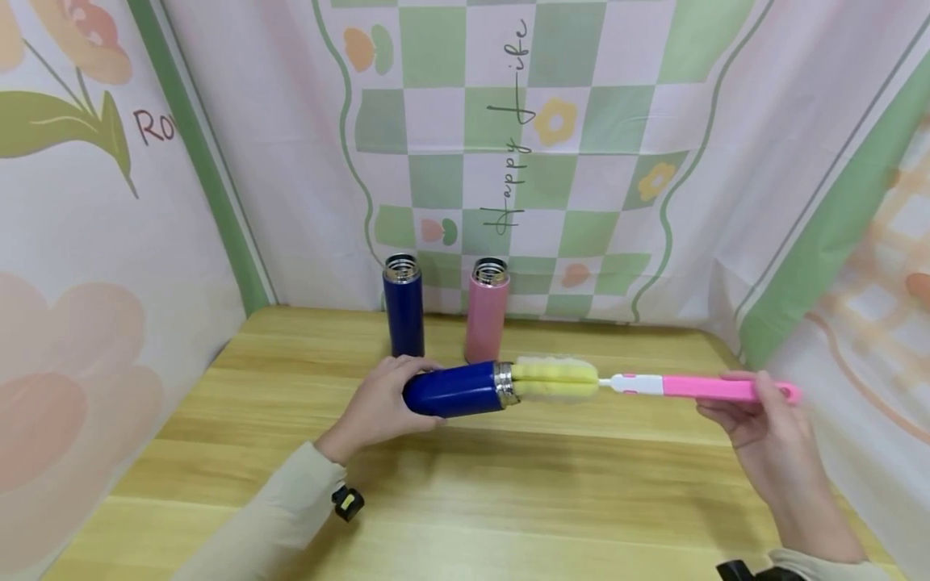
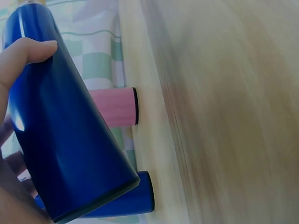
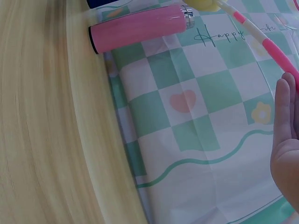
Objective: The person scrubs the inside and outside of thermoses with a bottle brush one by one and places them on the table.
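Note:
My left hand grips a dark blue bottle near its base, holding it on its side above the table with its steel mouth to the right. In the left wrist view the thumb lies along the blue wall of the bottle. My right hand holds a bottle brush by its pink handle, fingers around it. The yellow sponge head lies in line with the bottle's mouth and meets it; whether its tip is inside is hidden. In the right wrist view the handle passes above the fingers.
Behind the held bottle stand a second dark blue bottle and a pink bottle, both upright and uncapped. They are on a wooden table whose back edge meets a patterned curtain. More curtain hangs at both sides.

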A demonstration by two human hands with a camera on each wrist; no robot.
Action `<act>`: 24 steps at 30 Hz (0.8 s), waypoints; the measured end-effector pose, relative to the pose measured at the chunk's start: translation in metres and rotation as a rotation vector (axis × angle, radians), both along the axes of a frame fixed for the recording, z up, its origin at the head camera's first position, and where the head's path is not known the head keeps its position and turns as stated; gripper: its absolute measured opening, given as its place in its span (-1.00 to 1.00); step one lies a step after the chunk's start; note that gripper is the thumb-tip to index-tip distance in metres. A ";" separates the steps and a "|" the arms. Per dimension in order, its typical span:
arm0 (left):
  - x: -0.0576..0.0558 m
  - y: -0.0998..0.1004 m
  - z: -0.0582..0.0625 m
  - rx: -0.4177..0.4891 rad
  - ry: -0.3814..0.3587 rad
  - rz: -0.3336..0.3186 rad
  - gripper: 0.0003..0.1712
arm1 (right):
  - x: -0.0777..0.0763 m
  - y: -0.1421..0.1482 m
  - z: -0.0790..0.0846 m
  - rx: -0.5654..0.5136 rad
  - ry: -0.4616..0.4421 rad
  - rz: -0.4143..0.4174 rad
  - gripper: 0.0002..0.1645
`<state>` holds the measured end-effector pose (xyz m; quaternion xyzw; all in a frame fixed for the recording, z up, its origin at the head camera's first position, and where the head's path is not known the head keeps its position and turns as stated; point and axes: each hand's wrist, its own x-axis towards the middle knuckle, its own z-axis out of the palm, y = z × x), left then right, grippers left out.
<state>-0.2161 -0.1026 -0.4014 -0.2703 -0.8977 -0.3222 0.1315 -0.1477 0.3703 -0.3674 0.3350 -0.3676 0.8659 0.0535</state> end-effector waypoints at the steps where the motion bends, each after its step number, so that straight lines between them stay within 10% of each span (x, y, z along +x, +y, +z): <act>1: 0.000 0.000 0.000 -0.006 0.007 0.000 -0.20 | 0.000 0.000 0.000 0.008 0.007 0.000 -0.33; 24: 0.001 0.000 -0.004 -0.028 0.128 -0.043 -0.17 | -0.004 -0.018 0.001 0.145 -0.011 -0.071 -0.39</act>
